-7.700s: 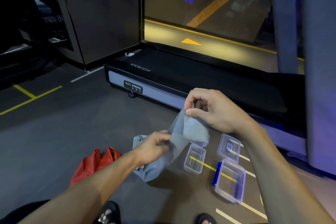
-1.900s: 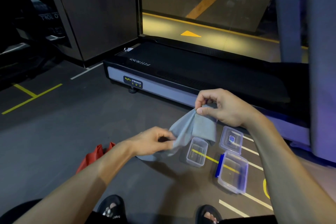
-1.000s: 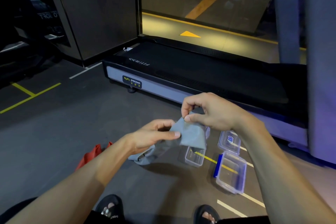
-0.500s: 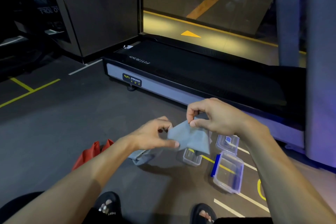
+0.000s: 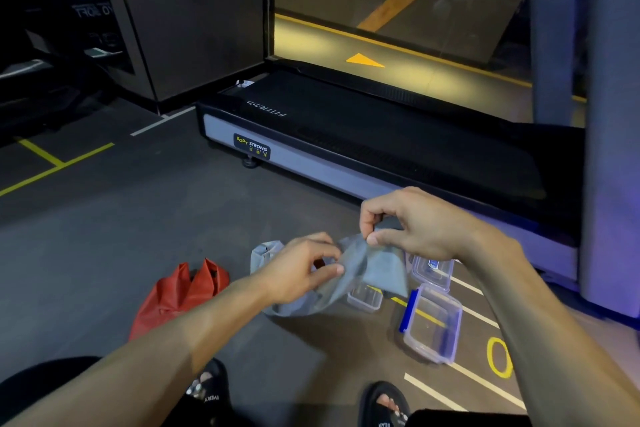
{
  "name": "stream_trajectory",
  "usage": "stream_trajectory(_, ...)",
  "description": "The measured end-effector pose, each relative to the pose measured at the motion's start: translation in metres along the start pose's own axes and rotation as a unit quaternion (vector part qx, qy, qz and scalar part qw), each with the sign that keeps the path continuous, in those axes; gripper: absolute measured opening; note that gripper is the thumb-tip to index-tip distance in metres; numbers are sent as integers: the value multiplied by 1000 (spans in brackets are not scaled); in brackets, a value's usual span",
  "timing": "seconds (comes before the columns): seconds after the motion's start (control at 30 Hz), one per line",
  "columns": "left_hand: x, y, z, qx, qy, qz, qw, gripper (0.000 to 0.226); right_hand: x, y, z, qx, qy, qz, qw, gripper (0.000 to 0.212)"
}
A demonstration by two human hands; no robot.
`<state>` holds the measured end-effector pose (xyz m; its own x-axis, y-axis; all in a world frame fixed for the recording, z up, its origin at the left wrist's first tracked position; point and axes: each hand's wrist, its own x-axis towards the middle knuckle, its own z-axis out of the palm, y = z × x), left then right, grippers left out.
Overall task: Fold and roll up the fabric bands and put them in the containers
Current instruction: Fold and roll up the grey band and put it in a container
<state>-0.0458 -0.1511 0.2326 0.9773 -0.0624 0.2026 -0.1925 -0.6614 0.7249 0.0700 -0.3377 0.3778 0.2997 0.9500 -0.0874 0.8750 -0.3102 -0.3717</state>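
Observation:
A grey fabric band (image 5: 377, 270) hangs between my hands above the floor. My right hand (image 5: 405, 222) pinches its upper folded edge between thumb and fingers. My left hand (image 5: 301, 267) grips the band lower down, to the left. The band's loose end (image 5: 265, 251) trails onto the floor behind my left hand. A red fabric band (image 5: 180, 291) lies crumpled on the floor at the left. Three clear plastic containers sit on the floor below the band: a small one (image 5: 365, 296), one with a blue label (image 5: 433, 270), and a larger one with a blue clip (image 5: 433, 326).
A black treadmill deck (image 5: 381, 135) runs across the floor just beyond my hands. A grey pillar (image 5: 611, 114) stands at the right. My sandalled feet (image 5: 384, 406) show at the bottom edge. Yellow and white lines mark the dark floor.
My hands have drawn closer together along the grey band, and my left hand has shifted its grip. The band's loose end now lies on the floor to the left.

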Motion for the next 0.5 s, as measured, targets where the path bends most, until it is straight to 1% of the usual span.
stream_trajectory(0.07, 2, 2, 5, 5, 19, 24, 1000, 15, -1, -1, -2, -3, 0, -3, 1000, 12)
stream_trajectory(0.13, 3, 5, 10, 5, 57, 33, 998, 19, -2, -2, -3, -4, -1, 0, 1000, 12)
stream_trajectory(0.2, 3, 7, 13, -1, 98, 24, 995, 18, -4, -2, -5, -5, 1, 3, 1000, 12)
stream_trajectory(0.27, 4, 6, 10, -5, 107, 3, 994, 14, -5, -1, -5, -6, 5, 4, 1000, 12)
stream_trajectory(0.33, 7, 2, 6, -16, 72, 8, 997, 14, -6, -2, -6, -8, 8, 2, 1000, 12)
stream_trajectory(0.43, 10, 1, 0, -31, 0, 42, 999, 21, -6, -4, -7, -14, 11, -1, 1000, 12)
stream_trajectory(0.5, 10, 4, -1, -36, -9, 26, 999, 23, -8, -5, -10, -17, 16, 0, 1000, 13)
